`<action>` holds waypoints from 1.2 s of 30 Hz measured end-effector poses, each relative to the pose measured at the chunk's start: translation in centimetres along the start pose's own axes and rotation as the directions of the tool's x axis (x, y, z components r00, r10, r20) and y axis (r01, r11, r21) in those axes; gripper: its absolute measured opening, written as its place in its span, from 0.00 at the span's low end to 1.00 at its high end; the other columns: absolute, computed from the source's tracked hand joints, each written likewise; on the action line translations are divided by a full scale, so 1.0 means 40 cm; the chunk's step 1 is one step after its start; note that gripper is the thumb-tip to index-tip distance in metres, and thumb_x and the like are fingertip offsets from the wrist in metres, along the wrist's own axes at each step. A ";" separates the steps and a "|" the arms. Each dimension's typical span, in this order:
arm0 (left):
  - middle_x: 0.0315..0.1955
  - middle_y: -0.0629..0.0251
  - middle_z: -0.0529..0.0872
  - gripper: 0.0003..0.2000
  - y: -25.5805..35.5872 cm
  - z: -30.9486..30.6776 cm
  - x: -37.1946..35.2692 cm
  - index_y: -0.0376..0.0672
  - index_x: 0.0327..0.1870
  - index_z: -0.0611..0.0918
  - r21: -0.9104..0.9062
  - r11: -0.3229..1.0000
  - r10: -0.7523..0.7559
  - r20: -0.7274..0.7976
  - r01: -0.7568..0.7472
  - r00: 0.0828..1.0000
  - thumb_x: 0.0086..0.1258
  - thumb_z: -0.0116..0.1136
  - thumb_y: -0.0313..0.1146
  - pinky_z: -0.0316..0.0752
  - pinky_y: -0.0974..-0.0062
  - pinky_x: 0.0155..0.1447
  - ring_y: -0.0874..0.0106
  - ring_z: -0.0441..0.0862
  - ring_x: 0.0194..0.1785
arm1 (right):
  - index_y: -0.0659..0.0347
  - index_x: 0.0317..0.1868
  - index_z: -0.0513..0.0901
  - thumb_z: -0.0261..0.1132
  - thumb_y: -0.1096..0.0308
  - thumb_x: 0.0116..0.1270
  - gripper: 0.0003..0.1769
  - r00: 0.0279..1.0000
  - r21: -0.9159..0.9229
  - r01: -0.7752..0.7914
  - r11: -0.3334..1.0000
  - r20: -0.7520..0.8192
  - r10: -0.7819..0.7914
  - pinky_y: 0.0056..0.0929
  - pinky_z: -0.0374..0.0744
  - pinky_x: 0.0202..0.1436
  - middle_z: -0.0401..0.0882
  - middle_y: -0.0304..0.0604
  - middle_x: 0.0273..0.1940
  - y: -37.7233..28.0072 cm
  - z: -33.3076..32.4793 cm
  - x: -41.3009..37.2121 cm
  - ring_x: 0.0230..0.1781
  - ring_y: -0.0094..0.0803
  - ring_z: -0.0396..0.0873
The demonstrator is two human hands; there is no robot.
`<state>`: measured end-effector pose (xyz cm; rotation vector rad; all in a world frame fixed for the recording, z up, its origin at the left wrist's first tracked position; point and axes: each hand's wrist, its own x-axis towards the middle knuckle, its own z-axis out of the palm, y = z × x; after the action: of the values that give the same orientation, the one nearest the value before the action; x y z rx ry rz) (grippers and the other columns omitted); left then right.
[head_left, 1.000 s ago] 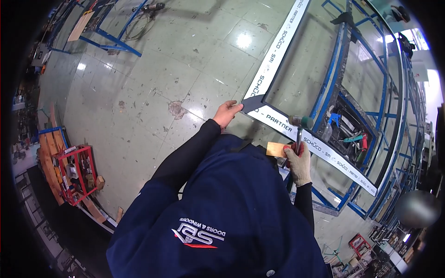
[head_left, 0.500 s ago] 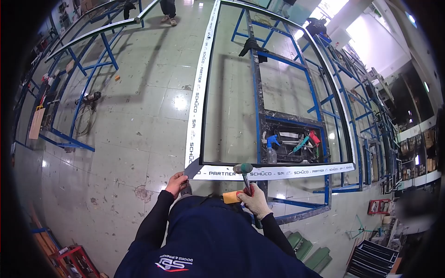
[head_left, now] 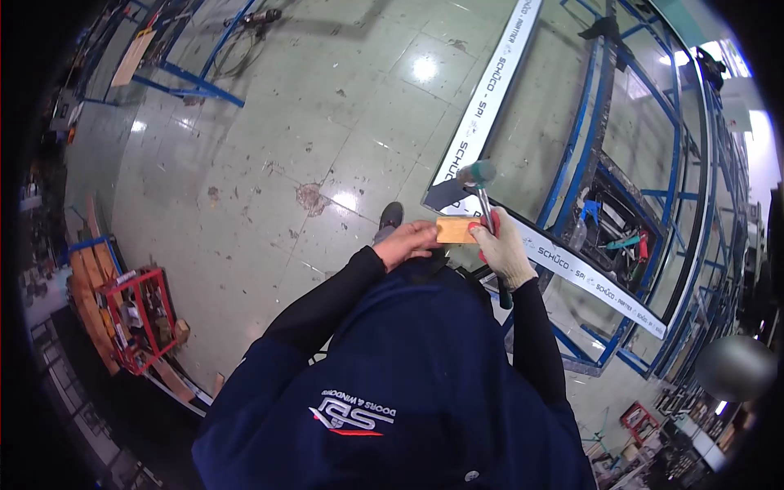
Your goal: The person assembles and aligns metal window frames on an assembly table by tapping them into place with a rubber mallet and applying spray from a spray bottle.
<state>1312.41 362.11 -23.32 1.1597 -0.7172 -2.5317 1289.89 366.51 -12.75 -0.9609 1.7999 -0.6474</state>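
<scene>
My bare left hand is closed on the left end of a small wooden block. The gloved right hand grips a mallet, its green head up, and also pinches the block's right end. Just beyond the hands lies the corner of a large window frame covered in white printed film, with a dark piece at that corner. The mallet head is over this corner; whether it touches cannot be told.
Blue metal stands support the frame. Inside it, a black tray holds a spray bottle and tools. A red rack stands at lower left beside wooden boards. A power tool lies on the floor at upper left.
The view has turned, so the frame now sits farther right. My left hand has left the frame corner and taken hold of the wooden block, which the right hand still holds with the mallet.
</scene>
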 end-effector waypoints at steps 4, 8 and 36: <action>0.50 0.61 0.87 0.21 -0.005 0.009 0.014 0.36 0.63 0.76 0.057 0.992 0.103 0.102 -0.110 0.989 0.76 0.64 0.39 0.81 0.75 0.56 0.74 0.87 0.50 | 0.67 0.43 0.75 0.65 0.63 0.72 0.14 0.999 -0.056 0.034 0.998 0.030 -0.032 0.33 0.74 0.24 0.74 0.42 0.25 -0.004 0.060 0.029 0.20 0.28 0.75; 0.46 0.57 0.88 0.16 -0.023 -0.008 0.036 0.35 0.61 0.78 -0.067 0.978 0.195 -0.080 -0.200 0.978 0.78 0.61 0.32 0.83 0.78 0.52 0.75 0.87 0.46 | 0.67 0.45 0.77 0.61 0.62 0.76 0.13 0.960 -0.203 0.195 0.960 -0.162 -0.229 0.36 0.76 0.27 0.78 0.47 0.25 0.011 0.096 0.004 0.21 0.33 0.78; 0.38 0.69 0.82 0.11 -0.043 0.003 0.069 0.33 0.57 0.77 -0.139 0.963 0.212 -0.140 -0.231 0.967 0.80 0.56 0.28 0.69 0.84 0.37 0.82 0.75 0.34 | 0.66 0.49 0.77 0.58 0.61 0.79 0.14 0.994 -0.267 0.069 0.961 -0.066 -0.090 0.48 0.78 0.36 0.83 0.59 0.31 -0.012 0.106 -0.084 0.34 0.58 0.84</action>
<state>1310.49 362.41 -25.93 1.1061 -0.5734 -2.2637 1294.69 369.00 -12.40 -1.2068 1.9586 -0.5064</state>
